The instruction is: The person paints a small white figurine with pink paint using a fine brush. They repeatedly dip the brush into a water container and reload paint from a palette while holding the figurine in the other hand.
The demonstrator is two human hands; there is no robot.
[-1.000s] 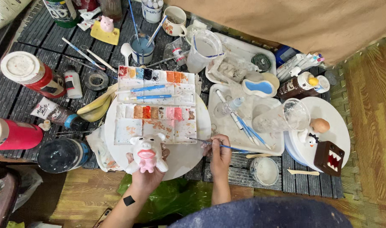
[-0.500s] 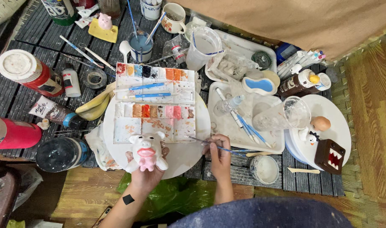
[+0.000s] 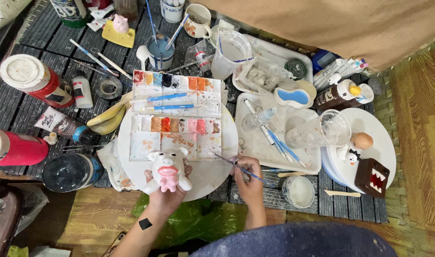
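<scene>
Left hand [image 3: 164,200] had its grip wrapped around the pig figurine [image 3: 167,170], white with pink snout and belly, held upright at the near edge of the round white board [image 3: 212,173]. Right hand [image 3: 250,181] pinched a thin paintbrush [image 3: 239,167] just right of the board, tip pointing toward the paint palette [image 3: 177,116] lying on the board. Clear cup [image 3: 319,131] stood well right of the board.

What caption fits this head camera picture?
Left hand holds a white-and-pink pig figurine; right hand holds a thin paintbrush beside the paint palette.
</scene>
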